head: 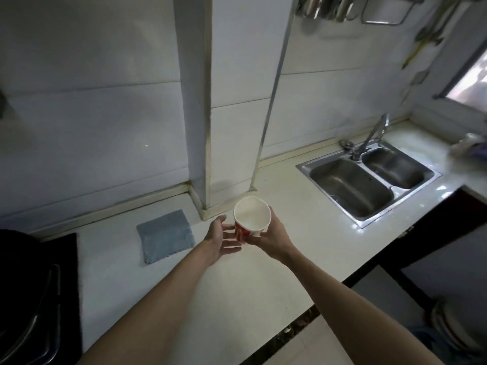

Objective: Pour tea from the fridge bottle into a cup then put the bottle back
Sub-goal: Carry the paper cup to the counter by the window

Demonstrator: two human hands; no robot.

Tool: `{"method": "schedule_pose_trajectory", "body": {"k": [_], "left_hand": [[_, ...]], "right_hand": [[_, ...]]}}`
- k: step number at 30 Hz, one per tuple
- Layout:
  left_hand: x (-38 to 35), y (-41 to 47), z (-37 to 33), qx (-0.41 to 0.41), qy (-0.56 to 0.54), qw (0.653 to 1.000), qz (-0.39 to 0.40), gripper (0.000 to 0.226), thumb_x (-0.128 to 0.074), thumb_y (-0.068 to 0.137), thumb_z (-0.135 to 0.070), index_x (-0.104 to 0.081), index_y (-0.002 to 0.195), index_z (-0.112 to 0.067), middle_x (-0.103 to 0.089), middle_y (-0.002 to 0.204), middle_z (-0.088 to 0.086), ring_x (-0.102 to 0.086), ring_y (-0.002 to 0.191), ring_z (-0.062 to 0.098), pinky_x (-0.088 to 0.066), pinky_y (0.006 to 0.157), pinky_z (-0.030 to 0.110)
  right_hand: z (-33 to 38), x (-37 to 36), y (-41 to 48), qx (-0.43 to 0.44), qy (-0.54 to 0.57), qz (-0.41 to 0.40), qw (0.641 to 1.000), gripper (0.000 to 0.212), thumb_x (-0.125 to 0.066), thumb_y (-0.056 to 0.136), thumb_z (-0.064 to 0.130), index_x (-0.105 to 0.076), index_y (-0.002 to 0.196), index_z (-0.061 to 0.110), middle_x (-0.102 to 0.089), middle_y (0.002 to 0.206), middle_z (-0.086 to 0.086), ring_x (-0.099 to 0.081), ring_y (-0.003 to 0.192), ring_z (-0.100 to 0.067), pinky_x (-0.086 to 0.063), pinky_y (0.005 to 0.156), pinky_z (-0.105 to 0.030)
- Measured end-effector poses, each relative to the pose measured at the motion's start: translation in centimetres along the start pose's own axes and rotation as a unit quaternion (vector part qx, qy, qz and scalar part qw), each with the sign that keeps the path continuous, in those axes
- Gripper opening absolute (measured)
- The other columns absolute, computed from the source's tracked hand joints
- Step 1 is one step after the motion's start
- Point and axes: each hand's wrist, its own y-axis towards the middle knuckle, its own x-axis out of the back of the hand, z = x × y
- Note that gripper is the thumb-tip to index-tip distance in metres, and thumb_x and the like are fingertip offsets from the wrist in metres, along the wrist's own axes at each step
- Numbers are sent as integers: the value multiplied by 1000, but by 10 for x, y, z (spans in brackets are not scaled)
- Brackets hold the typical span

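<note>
A paper cup point(251, 216), white inside with a red printed outside, is held a little above the white countertop point(237, 285), tilted toward me. Nothing shows inside it. My right hand point(274, 237) grips its right side and base. My left hand point(222, 239) is open just left of the cup, palm facing it, fingertips close to or touching its red wall. No bottle and no fridge are in view.
A folded grey cloth point(166, 235) lies on the counter left of my hands. A double steel sink point(369, 180) with a tap point(371, 135) sits at the right. A black hob point(39, 285) is at the left edge. A tiled wall column point(200, 127) stands behind the cup.
</note>
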Motion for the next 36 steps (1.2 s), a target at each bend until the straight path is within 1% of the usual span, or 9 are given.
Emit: {"method": "schedule_pose_trajectory", "body": {"k": [7, 11, 15, 20, 24, 26, 29, 32, 36], "left_hand": [[-58, 16, -22, -8, 27, 998, 56, 57, -31, 98, -41, -57, 120, 5, -65, 100, 24, -65, 84, 37, -55, 75, 42], [-107, 16, -30, -10, 53, 995, 85, 56, -32, 98, -42, -57, 119, 3, -65, 106, 26, -65, 89, 38, -55, 74, 42], [-166, 11, -34, -16, 73, 991, 110, 58, -29, 98, -43, -55, 123, 3, -64, 113, 26, -64, 98, 38, -55, 79, 43], [-249, -2, -36, -36, 103, 984, 139, 55, -29, 99, -42, -55, 121, 2, -64, 111, 25, -65, 99, 38, -55, 81, 43], [-315, -14, -31, -49, 127, 977, 165, 55, -31, 99, -43, -57, 118, 2, -66, 106, 24, -65, 97, 37, -56, 79, 43], [-340, -16, -28, -55, 125, 976, 171, 55, -32, 100, -43, -58, 116, 2, -67, 103, 22, -66, 95, 37, -56, 76, 42], [-393, -16, -17, -48, 123, 973, 187, 54, -32, 100, -43, -58, 112, 2, -68, 103, 22, -66, 95, 37, -56, 76, 43], [-444, -16, -2, -32, 117, 974, 193, 56, -32, 100, -41, -57, 114, 7, -64, 111, 27, -62, 100, 43, -49, 84, 47], [-500, -11, 15, -19, 143, 967, 209, 54, -33, 99, -43, -60, 105, 4, -65, 98, 24, -63, 88, 41, -50, 69, 41]], "right_hand": [[0, 60, -2, 8, -5, -60, 998, 88, -89, 62, 27, -39, 135, 25, -57, 123, 7, -57, 112, -17, -56, 90, -36], [-6, 106, -6, 9, 6, -88, 996, 89, -87, 64, 30, -37, 137, 26, -55, 127, 5, -54, 117, -16, -54, 94, -33], [-14, 160, -13, 7, 15, -113, 993, 95, -85, 58, 41, -35, 139, 30, -55, 128, 8, -52, 121, -14, -51, 99, -40], [-24, 241, -29, 17, 16, -138, 990, 90, -87, 62, 28, -35, 136, 32, -56, 126, 9, -53, 120, -13, -52, 98, -40], [-37, 307, -46, 28, 10, -170, 985, 90, -86, 60, 30, -36, 136, 27, -58, 123, 9, -56, 118, -12, -51, 100, -38], [-40, 331, -53, 34, 4, -178, 983, 90, -83, 60, 32, -35, 136, 26, -56, 122, 14, -55, 116, -7, -49, 101, -33], [-52, 374, -73, 43, 0, -198, 979, 86, -77, 62, 38, -31, 134, 31, -51, 120, 21, -52, 111, 7, -46, 91, -11], [-72, 411, -91, 37, 9, -218, 975, 83, -78, 64, 36, -32, 133, 31, -54, 122, 15, -52, 111, 8, -50, 89, -19], [-97, 456, -113, 19, -1, -249, 968, 81, -82, 70, 19, -32, 132, 30, -56, 120, 15, -54, 112, 2, -48, 87, -15]]}}
